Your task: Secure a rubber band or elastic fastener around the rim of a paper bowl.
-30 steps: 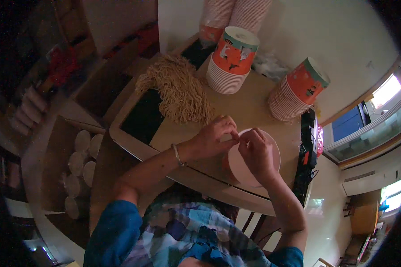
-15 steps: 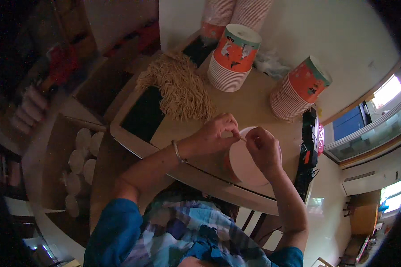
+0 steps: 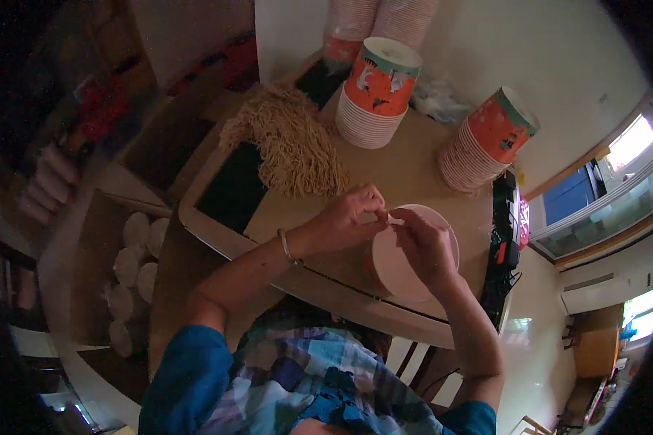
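A white-lined paper bucket with an orange outside stands open end up near the table's front edge. Over its rim my left hand and my right hand meet, fingertips pinched almost together. Between them is a short bit of what looks like thin tan cord, mostly hidden by the fingers. To the left of the bucket, beyond my left wrist, lies a loose heap of tan cords. A metal bangle is on my left wrist.
Upside-down stacks of orange and green paper buckets, one centre back and another at the right, stand on the brown tabletop. A black device lines the right edge. An open carton with pale round items stands at the left.
My right hand has turned and moved slightly left, its fingertips closing in on those of my left hand. The bit of cord between them is less visible. My left hand has hardly moved.
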Available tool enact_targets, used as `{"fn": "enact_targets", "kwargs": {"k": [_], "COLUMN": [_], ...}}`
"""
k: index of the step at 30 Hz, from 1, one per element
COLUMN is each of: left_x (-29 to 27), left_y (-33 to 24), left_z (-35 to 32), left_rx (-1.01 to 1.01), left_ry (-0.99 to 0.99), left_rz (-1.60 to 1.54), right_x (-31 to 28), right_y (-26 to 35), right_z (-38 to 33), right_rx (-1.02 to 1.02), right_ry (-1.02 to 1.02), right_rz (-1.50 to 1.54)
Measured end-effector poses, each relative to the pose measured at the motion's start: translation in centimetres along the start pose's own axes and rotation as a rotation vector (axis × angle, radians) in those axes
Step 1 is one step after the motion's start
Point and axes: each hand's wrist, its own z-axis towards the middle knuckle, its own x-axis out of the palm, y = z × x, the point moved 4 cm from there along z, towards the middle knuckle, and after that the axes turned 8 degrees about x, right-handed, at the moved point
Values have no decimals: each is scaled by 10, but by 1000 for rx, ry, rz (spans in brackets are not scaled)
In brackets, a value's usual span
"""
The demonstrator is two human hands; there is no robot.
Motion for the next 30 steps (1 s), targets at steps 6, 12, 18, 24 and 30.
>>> {"fn": "enact_targets", "kwargs": {"k": [6, 12, 18, 24, 30], "left_x": [0, -2, -1, -2, -2], "left_y": [3, 5, 4, 5, 6], "left_z": [-1, -2, 0, -1, 0], "left_rx": [125, 187, 101, 199, 3], "left_ry": [3, 1, 29, 8, 55], "left_rz": [98, 126, 68, 103, 4], "right_x": [2, -2, -7, -10, -10], "right_y": [-2, 6, 10, 18, 15], "right_z": [0, 2, 1, 2, 1], "right_rx": [67, 96, 97, -35, 48], "right_ry": [77, 48, 23, -47, -42], "right_rz": [-21, -1, -46, -102, -26]}}
